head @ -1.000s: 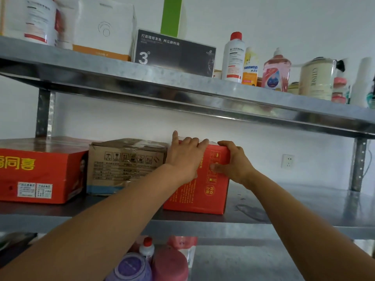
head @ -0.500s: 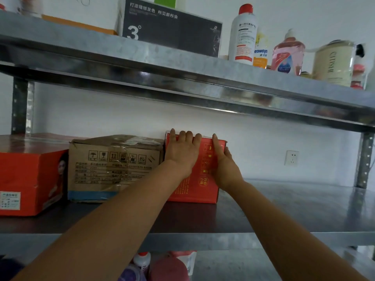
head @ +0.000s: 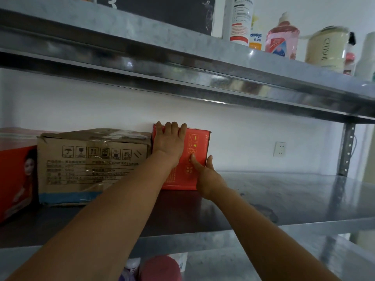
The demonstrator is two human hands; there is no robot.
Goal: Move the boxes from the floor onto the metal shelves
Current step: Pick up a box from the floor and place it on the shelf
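A small red box point(head: 199, 147) stands upright at the back of the middle metal shelf point(head: 294, 195), against the white wall and touching a brown cardboard box point(head: 91, 165) on its left. My left hand point(head: 169, 142) lies flat on the red box's front, with its fingertips at the top edge. My right hand point(head: 207, 177) grips the box's lower right corner, thumb on the front face. A larger red box point(head: 16, 179) sits at the far left of the same shelf.
The upper shelf point(head: 182, 49) overhangs close above and carries a black box point(head: 162, 13), bottles point(head: 239, 19) and a cream jar point(head: 326, 47). Bare shelf stretches right of the red box to a perforated post point(head: 347, 151). Bottles point(head: 160, 268) stand on the shelf below.
The red box has slid back to the wall, beside the brown box. My right hand has dropped from the upper right edge to the lower right corner. The camera has moved closer.
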